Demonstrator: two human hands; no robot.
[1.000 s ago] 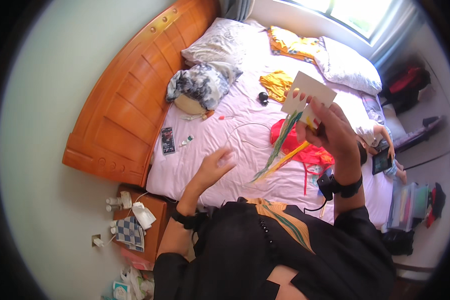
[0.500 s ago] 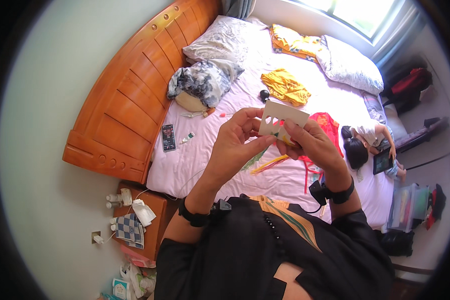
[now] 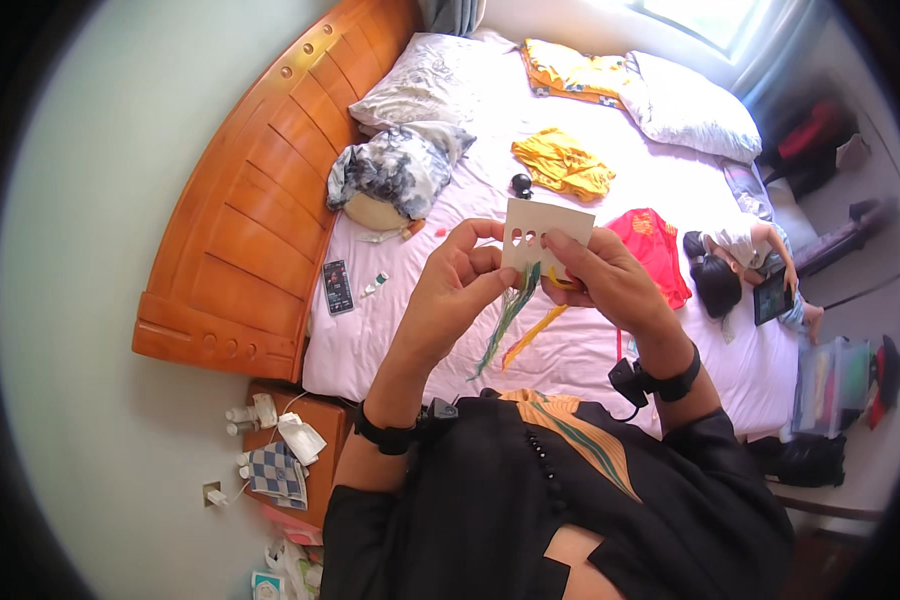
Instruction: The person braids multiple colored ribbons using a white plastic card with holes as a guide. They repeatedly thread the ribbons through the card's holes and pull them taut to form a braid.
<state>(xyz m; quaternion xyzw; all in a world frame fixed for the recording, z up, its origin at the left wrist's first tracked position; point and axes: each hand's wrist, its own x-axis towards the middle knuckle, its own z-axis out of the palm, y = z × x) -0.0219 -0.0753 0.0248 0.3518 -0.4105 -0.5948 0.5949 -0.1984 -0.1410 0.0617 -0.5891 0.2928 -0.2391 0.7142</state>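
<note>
A white card (image 3: 552, 218) with a row of punched holes is held up in front of me between both hands. My right hand (image 3: 625, 278) grips its right side, thumb on the face and fingers behind. My left hand (image 3: 455, 292) is closed at the card's lower left corner, with the thumb beside the green threads; some fingertips are hidden behind the card. A bundle of green threads (image 3: 503, 330) hangs from the card's lower edge. Yellow thread (image 3: 532, 336) hangs to its right, below my right fingers.
Beyond my hands, a pink-sheeted bed (image 3: 450, 215) carries a phone (image 3: 338, 287), yellow cloth (image 3: 565, 165), red cloth (image 3: 652, 252) and pillows. A person (image 3: 740, 265) with a tablet (image 3: 773, 295) lies at the right. A nightstand (image 3: 320, 480) stands at lower left, near plastic boxes (image 3: 830, 385) at right.
The card and both hands have shifted slightly left. My left thumb has drawn back toward the card's corner, and the green threads hang longer and in plainer view.
</note>
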